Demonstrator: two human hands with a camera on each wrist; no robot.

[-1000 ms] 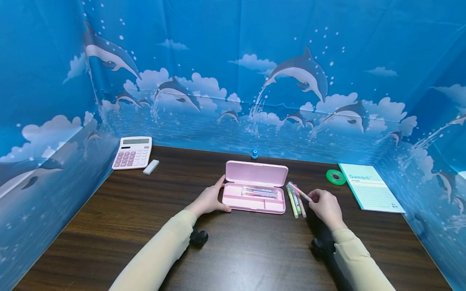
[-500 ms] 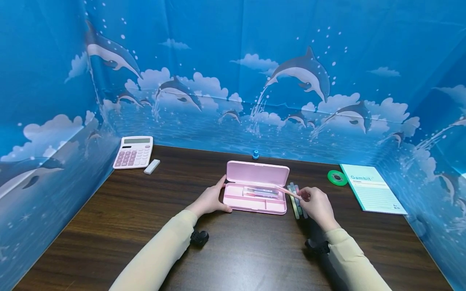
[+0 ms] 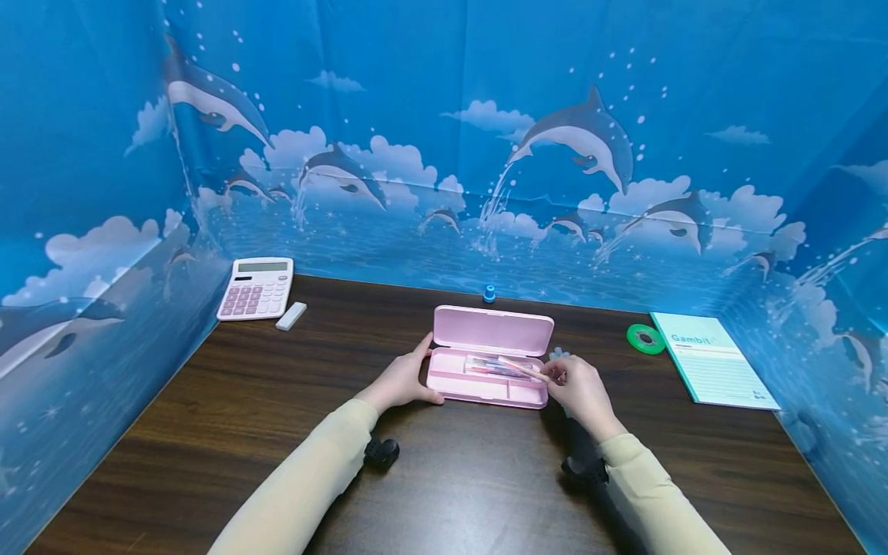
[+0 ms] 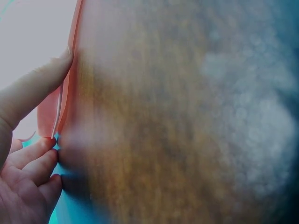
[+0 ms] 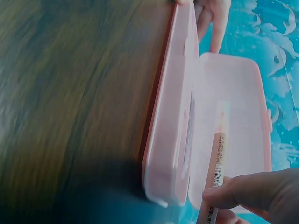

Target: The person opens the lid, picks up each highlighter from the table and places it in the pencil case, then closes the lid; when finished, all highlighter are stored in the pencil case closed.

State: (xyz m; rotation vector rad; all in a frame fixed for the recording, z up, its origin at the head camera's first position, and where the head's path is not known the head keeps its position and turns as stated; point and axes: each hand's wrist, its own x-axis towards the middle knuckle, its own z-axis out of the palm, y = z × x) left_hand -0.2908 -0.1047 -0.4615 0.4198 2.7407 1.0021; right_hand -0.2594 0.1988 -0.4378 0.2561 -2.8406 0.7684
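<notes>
the dark wooden table (image 3: 472, 478) fills the space in front of the person, and near its middle sits the pink pencil case (image 3: 486, 379), lid thrown back toward the far wall, tray facing up with a few pens (image 3: 496, 365) already lying along its length. the case runs left to right across the person, and that is the axis that counts here.

the left hand (image 3: 402, 379) rests against the case's left end, thumb up by the hinge side and fingers (image 4: 32, 158) relaxed along the edge, pressing rather than gripping. the right hand (image 3: 579, 389) is at the case's right end and is the one at work: thumb and fingertips (image 5: 243, 191) pinch the rear end of a pale pink highlighter (image 5: 217, 158), closed snugly on the barrel. the highlighter (image 3: 522, 368) points leftward from the grip, out over the open tray, roughly in line with the case's long side though tilted a little, tip higher than the tray floor as far as i can judge. so the slot lies straight ahead of its tip, to the left of the right hand. more pens (image 3: 557, 354) just peek out behind that hand, beside the case.
</notes>
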